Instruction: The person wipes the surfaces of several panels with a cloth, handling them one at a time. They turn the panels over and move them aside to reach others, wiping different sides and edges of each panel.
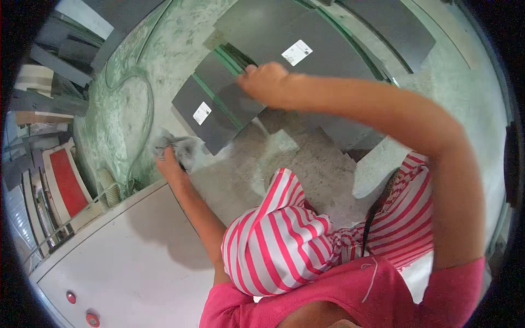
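My left hand (170,162) is closed around a crumpled grey rag (183,148), low on the left near the corner of a white cabinet. Beside it lies a stack of dark grey panels (205,123) with green strips along the edges and a white label (202,113) on top. At the upper middle, my right hand (268,85) has its fingers curled over the end of a dark grey panel (232,82) in this stack. Its fingertips are partly hidden. Larger grey panels (328,49) with another white label (297,52) lie just beyond my right hand.
The white cabinet (131,246) with red buttons stands at the lower left. A cable (150,98) runs over the floor to a ribbed hose (108,186). Boards, one with a red face (69,180), lean at the far left. More panels (391,27) lie at the upper right.
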{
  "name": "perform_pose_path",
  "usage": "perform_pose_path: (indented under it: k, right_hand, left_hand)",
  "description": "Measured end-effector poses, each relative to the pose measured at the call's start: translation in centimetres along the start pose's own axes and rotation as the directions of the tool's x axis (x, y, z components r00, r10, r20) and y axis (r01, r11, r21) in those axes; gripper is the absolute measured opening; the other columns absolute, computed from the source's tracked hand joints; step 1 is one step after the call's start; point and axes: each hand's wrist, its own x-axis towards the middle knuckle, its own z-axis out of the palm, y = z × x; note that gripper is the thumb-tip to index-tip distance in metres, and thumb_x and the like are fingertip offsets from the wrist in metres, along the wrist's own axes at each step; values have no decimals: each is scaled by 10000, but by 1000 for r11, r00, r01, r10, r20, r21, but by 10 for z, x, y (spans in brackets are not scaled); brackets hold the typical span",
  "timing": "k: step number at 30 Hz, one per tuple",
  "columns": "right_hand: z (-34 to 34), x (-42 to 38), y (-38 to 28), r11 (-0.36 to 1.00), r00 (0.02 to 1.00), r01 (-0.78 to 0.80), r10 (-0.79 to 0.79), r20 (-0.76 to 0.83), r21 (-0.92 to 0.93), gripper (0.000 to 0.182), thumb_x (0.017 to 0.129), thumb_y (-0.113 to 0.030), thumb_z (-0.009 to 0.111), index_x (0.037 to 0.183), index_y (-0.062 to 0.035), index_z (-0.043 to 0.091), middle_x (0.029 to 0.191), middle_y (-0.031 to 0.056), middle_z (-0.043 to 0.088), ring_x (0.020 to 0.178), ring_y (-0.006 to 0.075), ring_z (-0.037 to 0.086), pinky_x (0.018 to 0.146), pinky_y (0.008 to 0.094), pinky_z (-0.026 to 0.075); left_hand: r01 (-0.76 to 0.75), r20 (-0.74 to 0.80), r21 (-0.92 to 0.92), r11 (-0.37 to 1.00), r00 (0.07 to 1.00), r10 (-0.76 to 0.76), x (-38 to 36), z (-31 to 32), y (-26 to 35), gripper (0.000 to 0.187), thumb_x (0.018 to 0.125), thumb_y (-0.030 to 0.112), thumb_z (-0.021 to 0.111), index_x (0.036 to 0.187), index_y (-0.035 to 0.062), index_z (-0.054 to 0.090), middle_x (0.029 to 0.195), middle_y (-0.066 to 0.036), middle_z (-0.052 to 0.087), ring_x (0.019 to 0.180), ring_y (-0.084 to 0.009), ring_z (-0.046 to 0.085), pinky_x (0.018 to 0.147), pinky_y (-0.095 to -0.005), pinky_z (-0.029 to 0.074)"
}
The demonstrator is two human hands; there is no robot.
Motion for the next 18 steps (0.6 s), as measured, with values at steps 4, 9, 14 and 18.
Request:
perform_pose_path:
  k: [4, 9, 14, 18]
  right_hand:
    - [-14, -47, 108, 992, 999, -47, 46, -8, -114, 256, 721, -193, 605, 945, -71, 589, 936, 149, 607, 840, 296, 613, 626, 397, 495]
    - [-18, -112, 215, 756, 771, -592, 430, 469, 279, 363, 780, -352, 596, 851, 3, 618, 830, 157, 619, 769, 244, 615, 654, 364, 508]
    - [25, -143, 244, 685, 716, -634, 345, 607, 359, 423, 790, -386, 589, 836, 33, 620, 847, 137, 627, 793, 231, 622, 687, 333, 518]
    - [40, -145, 233, 688, 738, -599, 277, 616, 409, 242, 741, -192, 598, 888, 0, 582, 865, 147, 594, 723, 254, 617, 581, 360, 524]
  left_hand:
    - [-142, 186, -110, 984, 969, 160, -38, 80, 101, 339, 779, 60, 524, 1103, -17, 465, 975, -81, 551, 851, -172, 545, 746, -293, 444]
    - [-591, 698, 162, 790, 635, 332, -70, 232, 137, 430, 710, 134, 596, 1083, -44, 478, 1041, -167, 530, 928, -252, 531, 798, -321, 420]
    - [-896, 889, 107, 431, 280, 362, -119, 331, 111, 484, 662, 118, 604, 1103, -27, 466, 1043, -247, 458, 966, -388, 465, 847, -397, 379]
    - [-898, 854, 87, 432, 291, 432, -150, 356, 59, 479, 629, 112, 653, 1077, 43, 498, 1098, -196, 427, 979, -389, 434, 850, -425, 368]
